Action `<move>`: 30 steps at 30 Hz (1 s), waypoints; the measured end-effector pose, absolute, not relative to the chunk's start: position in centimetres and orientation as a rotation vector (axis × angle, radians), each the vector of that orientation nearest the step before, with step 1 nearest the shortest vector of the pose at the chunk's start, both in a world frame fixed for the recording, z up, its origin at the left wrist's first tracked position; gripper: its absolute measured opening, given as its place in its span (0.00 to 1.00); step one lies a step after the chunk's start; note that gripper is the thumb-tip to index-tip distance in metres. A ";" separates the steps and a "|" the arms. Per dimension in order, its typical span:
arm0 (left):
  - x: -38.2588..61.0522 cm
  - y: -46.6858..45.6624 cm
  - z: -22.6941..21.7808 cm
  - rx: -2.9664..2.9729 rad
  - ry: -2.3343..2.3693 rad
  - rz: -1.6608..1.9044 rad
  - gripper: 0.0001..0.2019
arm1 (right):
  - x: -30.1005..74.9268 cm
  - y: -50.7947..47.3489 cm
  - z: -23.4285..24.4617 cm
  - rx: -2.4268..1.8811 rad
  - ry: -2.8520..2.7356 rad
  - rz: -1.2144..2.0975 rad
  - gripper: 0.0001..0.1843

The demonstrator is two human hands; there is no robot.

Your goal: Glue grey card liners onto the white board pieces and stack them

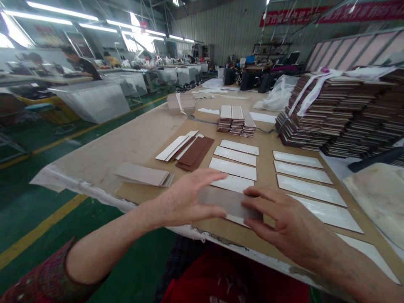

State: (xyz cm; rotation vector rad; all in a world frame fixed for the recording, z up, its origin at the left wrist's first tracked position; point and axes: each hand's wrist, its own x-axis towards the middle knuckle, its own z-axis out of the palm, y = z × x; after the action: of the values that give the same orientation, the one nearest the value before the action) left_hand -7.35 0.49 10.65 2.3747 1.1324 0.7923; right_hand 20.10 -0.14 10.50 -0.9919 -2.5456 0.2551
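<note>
A grey rectangular board [232, 202], a little blurred, spans the gap between my two hands above the near part of the worktable. My left hand [186, 200] holds its left end, thumb and fingers along opposite edges. Its right end is in the bent fingers of my right hand [277, 216]. Directly beneath lies a white-faced strip, mostly covered by the board. Beyond it, white strips with dark edges [233, 168] form a column, and a second column of white strips [311, 172] runs along the right. Left of my left hand rests a small stack of grey boards [142, 174].
Brown and white strips [192, 151] lie overlapped at mid-table. Farther back stand bundled strips [235, 120]. Tall piles of brown boards [344, 109] rise at the right. The table's near edge [202, 233] is close to my body. People sit at workstations at the far left.
</note>
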 end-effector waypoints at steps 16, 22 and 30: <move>-11.4 -2.5 0.5 2.294 1.430 0.912 0.06 | 23.4 -1.0 3.7 -1.255 -2.369 0.250 0.17; -11.7 -2.6 0.0 2.337 1.384 0.923 0.07 | 22.9 -0.3 2.4 -1.196 -2.458 0.256 0.18; -11.7 -2.6 -0.1 2.294 1.368 0.978 0.06 | 21.8 0.2 2.4 -1.112 -2.481 0.278 0.18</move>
State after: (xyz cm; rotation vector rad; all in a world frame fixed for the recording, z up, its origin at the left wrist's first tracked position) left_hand -11.65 -2.56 -0.12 2.2939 1.3680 0.9776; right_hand 21.84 0.23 2.43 -1.1120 -2.4813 0.2784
